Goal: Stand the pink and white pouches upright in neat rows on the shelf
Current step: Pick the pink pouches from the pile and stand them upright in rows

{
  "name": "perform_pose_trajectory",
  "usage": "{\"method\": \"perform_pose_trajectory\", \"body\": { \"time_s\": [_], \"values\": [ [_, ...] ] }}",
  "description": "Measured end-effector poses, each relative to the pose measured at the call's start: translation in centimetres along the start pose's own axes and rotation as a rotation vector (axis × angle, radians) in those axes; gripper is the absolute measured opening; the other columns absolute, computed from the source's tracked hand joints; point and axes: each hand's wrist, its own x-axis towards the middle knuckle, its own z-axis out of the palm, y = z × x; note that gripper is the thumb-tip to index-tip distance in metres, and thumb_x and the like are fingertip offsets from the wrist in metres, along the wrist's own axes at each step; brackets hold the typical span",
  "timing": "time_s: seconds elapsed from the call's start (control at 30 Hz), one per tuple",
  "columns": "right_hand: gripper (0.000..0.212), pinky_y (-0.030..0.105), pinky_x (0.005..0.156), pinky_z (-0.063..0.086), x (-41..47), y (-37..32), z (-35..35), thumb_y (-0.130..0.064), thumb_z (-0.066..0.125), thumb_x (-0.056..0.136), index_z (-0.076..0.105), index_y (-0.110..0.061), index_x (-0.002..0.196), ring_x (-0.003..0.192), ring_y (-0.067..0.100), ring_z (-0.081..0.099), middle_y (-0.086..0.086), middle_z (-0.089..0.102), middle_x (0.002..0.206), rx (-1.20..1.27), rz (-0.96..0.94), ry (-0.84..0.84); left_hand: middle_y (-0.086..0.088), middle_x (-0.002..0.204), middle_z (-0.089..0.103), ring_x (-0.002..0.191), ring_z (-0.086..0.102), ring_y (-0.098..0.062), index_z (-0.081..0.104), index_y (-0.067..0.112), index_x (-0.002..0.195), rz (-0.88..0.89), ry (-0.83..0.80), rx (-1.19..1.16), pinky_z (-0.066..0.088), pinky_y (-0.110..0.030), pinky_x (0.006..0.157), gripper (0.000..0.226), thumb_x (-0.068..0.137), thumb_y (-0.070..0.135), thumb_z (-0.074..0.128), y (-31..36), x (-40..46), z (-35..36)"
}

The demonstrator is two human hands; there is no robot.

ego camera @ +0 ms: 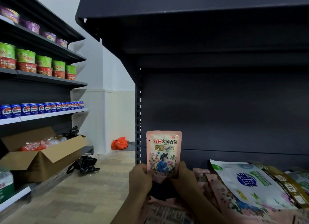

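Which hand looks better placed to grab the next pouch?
Probably the right hand: the flat pink pouches lie beside it, while the left hand could steady the upright pouch.

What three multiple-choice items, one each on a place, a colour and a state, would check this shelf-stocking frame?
1. Where are the blue cans?
A. On a shelf at far left
B. In the cardboard box
C. On the floor

2. What colour is the bag on the floor by the wall?
A. Green
B. Orange
C. White

3. How is the pink pouch held?
A. Flat in one hand
B. Upright between both hands
C. Hanging from a hook

Answers: 1 A, they line one left-hand shelf. 2 B, it is bright orange. 3 B, the left hand and right hand grip its lower corners, print facing the camera.
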Motion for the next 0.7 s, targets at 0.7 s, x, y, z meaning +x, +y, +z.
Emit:
{"method": "perform_pose_trajectory", "body": {
  "time_s": [0.7],
  "values": [
    [0.037,0.033,0.086,0.047,-1.1,-1.6,-3.4,-0.017,0.06,0.085,0.05,-0.004,0.119,0.111,0.028,0.055,0.015,0.055,0.124,-0.112,0.107,0.103,-0.009,0.097,0.06,0.092,0.057,-0.024,0.054,0.01,0.085,-0.045,-0.244,0.28,0.039,-0.023,0.061,0.004,0.082,0.01,0.057,0.6,-1.4,-4.9]
  ]
}}
